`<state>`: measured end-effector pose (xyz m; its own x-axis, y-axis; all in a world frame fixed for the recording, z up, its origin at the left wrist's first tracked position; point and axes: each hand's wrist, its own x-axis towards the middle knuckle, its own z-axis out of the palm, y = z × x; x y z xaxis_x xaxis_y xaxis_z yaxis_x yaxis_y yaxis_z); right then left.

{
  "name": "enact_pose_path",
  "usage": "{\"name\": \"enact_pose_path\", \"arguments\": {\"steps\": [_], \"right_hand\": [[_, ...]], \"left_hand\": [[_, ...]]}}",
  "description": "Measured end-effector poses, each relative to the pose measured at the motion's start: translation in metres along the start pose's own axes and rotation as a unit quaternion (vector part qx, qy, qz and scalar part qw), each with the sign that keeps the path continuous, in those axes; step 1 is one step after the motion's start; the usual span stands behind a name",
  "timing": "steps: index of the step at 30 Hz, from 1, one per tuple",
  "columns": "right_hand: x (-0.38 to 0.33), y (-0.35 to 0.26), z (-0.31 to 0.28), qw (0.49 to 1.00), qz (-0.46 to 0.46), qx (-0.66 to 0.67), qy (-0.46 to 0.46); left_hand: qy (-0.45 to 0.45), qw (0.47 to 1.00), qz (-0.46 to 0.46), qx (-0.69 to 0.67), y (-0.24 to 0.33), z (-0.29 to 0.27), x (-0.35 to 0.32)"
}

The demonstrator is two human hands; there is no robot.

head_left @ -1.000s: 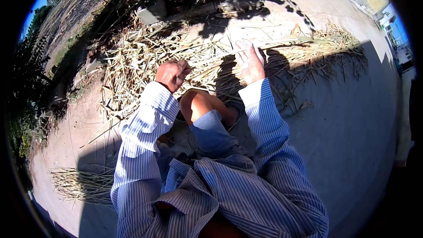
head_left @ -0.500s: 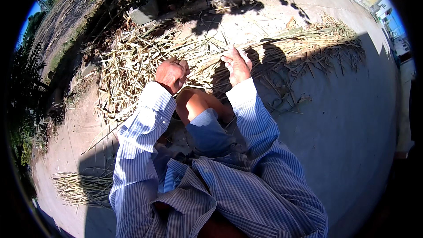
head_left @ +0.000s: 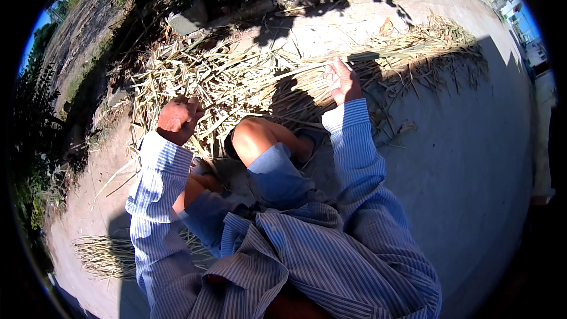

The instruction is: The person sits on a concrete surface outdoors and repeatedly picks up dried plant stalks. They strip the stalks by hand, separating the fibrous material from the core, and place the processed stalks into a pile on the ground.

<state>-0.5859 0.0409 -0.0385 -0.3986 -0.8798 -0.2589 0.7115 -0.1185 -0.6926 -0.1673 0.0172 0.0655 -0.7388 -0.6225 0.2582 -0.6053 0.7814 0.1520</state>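
My left hand (head_left: 180,117) is closed in a fist above the left part of a heap of dry, straw-coloured leaves and stalks (head_left: 207,71); what it grips, if anything, is hidden. To the right, my right hand (head_left: 342,81) is raised over the heap with its fingers bent together. A pale dry stalk (head_left: 304,68) runs leftward from its fingertips. Beyond that hand, a long bundle of dry stalks (head_left: 425,46) stretches away to the right, its near side in shadow.
My bent knee (head_left: 254,139) is between my arms, close to the heap. A smaller bundle of thin stalks (head_left: 103,254) lies on the concrete ground (head_left: 455,159) at the lower left. A grey block (head_left: 189,20) and shaded plants edge the far left.
My left hand has moved left and down toward me, away from the middle of the heap. My right hand has shifted a little to the right, so the hands are wider apart.
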Motion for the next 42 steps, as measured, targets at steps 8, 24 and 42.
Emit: {"name": "enact_pose_path", "arguments": {"steps": [8, 24, 42], "right_hand": [[-0.036, 0.033, 0.041, 0.997, 0.030, -0.019, -0.076], [-0.011, 0.012, 0.011, 0.997, -0.049, -0.055, 0.012], [-0.049, 0.035, 0.040, 0.995, -0.037, -0.084, -0.027]], "left_hand": [[-0.002, 0.985, -0.062, -0.159, 0.020, 0.053, 0.029], [-0.016, 0.993, -0.042, -0.106, 0.019, 0.028, 0.008], [-0.014, 0.997, 0.016, -0.068, 0.024, 0.024, 0.021]]}}
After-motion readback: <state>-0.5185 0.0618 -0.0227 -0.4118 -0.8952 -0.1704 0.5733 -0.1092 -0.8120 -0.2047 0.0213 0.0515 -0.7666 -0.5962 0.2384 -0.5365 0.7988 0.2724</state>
